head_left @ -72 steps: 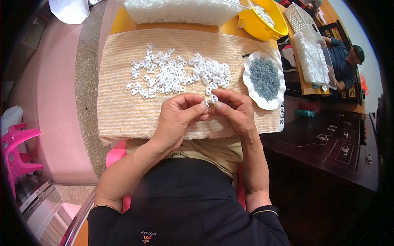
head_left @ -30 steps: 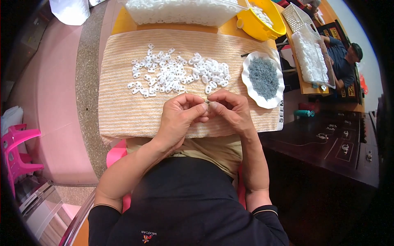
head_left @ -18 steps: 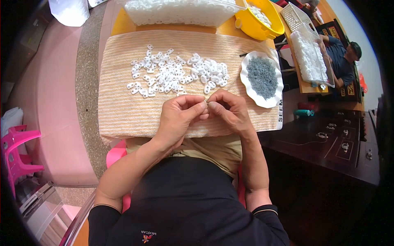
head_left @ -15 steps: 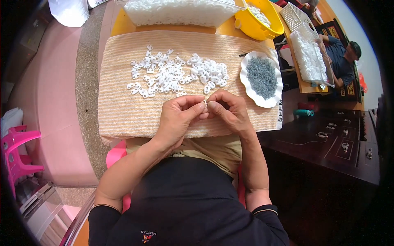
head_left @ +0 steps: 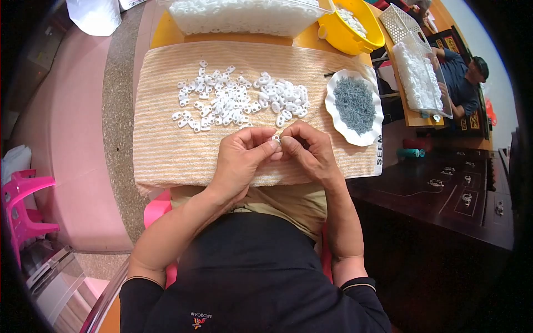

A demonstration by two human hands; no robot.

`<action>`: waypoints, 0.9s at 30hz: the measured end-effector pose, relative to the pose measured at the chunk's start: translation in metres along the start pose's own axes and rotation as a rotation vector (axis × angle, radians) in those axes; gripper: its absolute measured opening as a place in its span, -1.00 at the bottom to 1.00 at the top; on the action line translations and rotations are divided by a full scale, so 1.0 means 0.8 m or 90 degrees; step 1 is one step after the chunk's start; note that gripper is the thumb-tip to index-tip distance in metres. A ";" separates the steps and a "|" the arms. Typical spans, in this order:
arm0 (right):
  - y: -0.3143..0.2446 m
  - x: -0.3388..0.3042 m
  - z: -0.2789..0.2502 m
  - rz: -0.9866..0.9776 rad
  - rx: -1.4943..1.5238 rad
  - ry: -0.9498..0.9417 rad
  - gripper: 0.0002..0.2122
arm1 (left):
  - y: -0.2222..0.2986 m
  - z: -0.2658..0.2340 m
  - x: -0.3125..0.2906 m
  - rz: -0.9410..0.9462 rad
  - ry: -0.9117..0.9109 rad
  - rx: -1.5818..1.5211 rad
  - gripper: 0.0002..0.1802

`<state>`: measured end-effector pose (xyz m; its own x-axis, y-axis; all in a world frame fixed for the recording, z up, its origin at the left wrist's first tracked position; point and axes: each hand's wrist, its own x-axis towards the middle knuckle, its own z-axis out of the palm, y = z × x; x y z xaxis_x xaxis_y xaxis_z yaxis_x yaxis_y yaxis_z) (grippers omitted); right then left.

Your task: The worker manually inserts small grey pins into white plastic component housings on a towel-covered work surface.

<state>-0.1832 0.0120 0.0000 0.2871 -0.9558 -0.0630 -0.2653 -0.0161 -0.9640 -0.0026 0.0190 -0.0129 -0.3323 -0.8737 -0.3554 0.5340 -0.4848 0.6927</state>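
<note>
Fingers (head_left: 265, 140) of the left hand (head_left: 240, 158) and right hand (head_left: 311, 152) pinch one small white plastic clip (head_left: 276, 138), still over the striped beige towel (head_left: 166, 150); the loose pile of white clips (head_left: 239, 100) and white scalloped dish of grey metal bits (head_left: 354, 105) remain unmoved.

Bright, even daylight floods the scene, strongest at the top right where the view washes out pale. Shadows are soft and short under the hands. The striped cloth (head_left: 166, 139) reads sharp and clear. Fisheye bending curves every straight edge, and the rim falls to a black vignette.
</note>
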 end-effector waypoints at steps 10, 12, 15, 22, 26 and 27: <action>0.006 -0.002 0.006 -0.049 -0.067 0.022 -0.91 | -0.002 0.004 -0.003 0.006 0.035 0.033 -0.82; 0.004 -0.002 0.006 -0.078 -0.115 0.028 -0.90 | -0.005 0.005 -0.005 0.016 0.041 0.040 -0.83; -0.005 -0.003 0.010 -0.084 -0.138 0.045 -0.89 | -0.011 0.004 -0.005 0.040 0.049 0.056 -0.83; -0.004 -0.006 0.014 -0.009 -0.089 0.043 -0.87 | -0.012 0.009 -0.010 0.087 0.068 0.103 -0.84; -0.003 -0.007 0.016 0.044 0.017 0.032 -0.82 | -0.010 0.012 -0.011 0.108 0.072 0.120 -0.85; -0.005 -0.006 0.015 0.042 0.017 0.034 -0.82 | -0.011 0.011 -0.009 0.112 0.063 0.124 -0.85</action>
<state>-0.1723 0.0205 0.0012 0.2207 -0.9687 -0.1139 -0.2577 0.0547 -0.9647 -0.0115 0.0300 -0.0108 -0.1650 -0.9482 -0.2714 0.4138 -0.3163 0.8537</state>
